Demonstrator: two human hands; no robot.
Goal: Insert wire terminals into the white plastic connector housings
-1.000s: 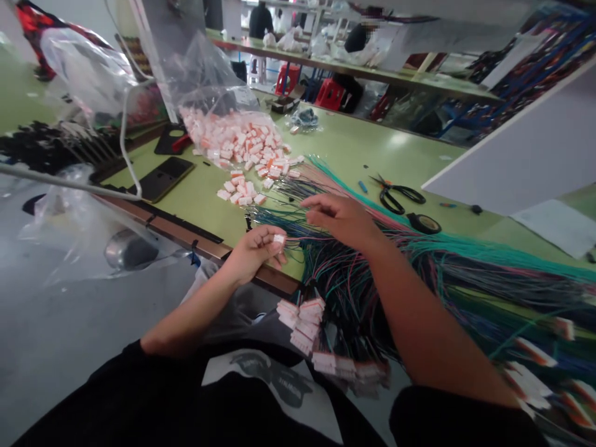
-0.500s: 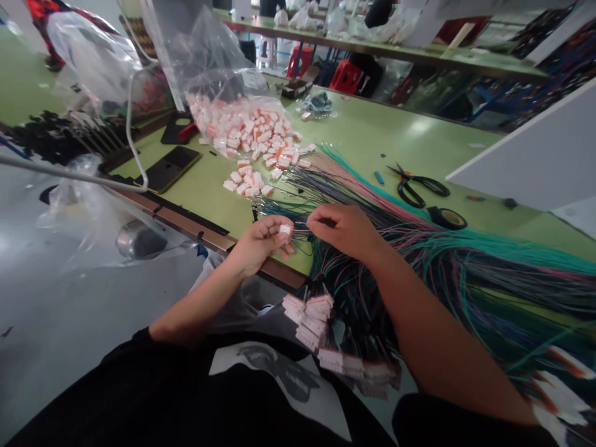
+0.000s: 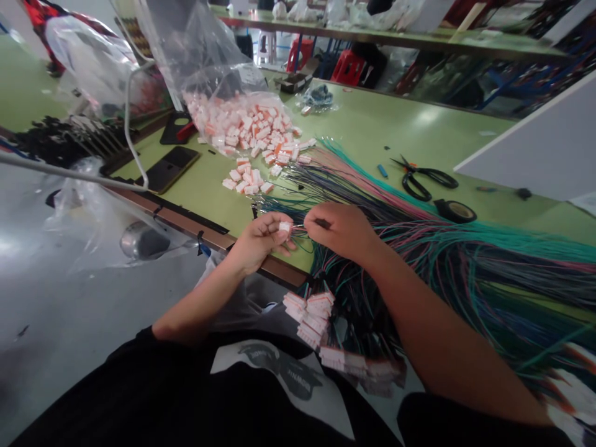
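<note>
The fingers of the left hand are pinched together on a small white plug, with thumb and forefinger nearly closed and the other fingers loosely curled below it. The fingers of the right hand sit just to the right of the plug, tips drawn together on a thin wire that spans the short gap between the hands. Whether its end is inside the plug is too small to tell.

Just beyond the left fingers, a small heap of loose plugs lies on the green counter. Farther past them, a clear plastic bag spills a larger pile of white and orange plugs. A phone lies flat to the left of the left fingers, well apart from them.

A long spread of green, pink and dark wires runs from beside the fingers off to the right, passing under the right forearm. Beyond the right fingers and to their right are black-handled scissors and a roll of black tape. Below the fingers, toward the body, a cluster of wired plugs hangs past the counter's edge.
</note>
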